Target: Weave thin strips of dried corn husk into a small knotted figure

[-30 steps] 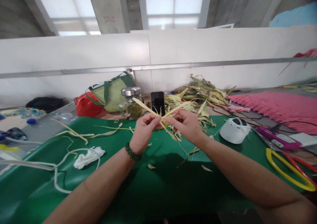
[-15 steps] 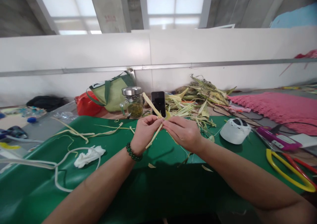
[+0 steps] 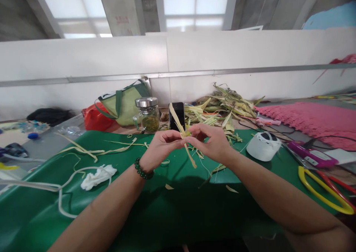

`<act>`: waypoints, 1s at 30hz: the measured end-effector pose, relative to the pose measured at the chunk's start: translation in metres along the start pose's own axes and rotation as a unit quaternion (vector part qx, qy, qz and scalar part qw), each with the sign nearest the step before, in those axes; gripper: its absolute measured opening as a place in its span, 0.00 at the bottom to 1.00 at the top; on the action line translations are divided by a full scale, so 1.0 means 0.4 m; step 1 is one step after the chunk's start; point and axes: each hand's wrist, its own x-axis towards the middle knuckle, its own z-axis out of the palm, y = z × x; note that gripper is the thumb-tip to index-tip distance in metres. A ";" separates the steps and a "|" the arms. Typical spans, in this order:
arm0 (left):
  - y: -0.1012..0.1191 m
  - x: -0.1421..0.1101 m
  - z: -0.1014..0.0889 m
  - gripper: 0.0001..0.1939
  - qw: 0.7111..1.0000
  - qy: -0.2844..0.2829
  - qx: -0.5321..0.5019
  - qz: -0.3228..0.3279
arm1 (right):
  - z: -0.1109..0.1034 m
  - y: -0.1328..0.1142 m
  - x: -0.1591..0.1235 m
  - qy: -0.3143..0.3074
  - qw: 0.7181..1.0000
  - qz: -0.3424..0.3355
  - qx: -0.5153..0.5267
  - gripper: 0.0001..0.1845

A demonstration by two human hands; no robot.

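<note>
A pale yellow corn husk strip (image 3: 177,117) is pinched between my two hands above the green mat (image 3: 172,215). One end points up in front of the dark phone (image 3: 180,113), the other hangs down toward the mat. My left hand (image 3: 163,148) grips it with thumb and forefinger, a green bead bracelet on the wrist. From the other side, my right hand (image 3: 213,142) closes thumb and fingers on the same spot, where a small knot-like fold shows. Partly hidden by the fingers, the fold's exact shape is unclear.
Behind stand a glass jar (image 3: 147,114), a green bag (image 3: 122,105) and a heap of corn husks (image 3: 228,101). To the right are a white roll (image 3: 263,147) and yellow-handled scissors (image 3: 322,194). Crumpled white tissue (image 3: 98,177) and a pale cable (image 3: 59,198) lie left.
The husk strip has turned, its lower end swinging from lower left to lower right. My right hand's fingers have lifted and curled, and my left hand has shifted slightly.
</note>
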 end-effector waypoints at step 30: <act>-0.018 0.006 0.004 0.07 0.995 -0.015 -0.024 -0.092 | -0.013 0.005 0.018 0.015 0.999 0.029 0.024 0.06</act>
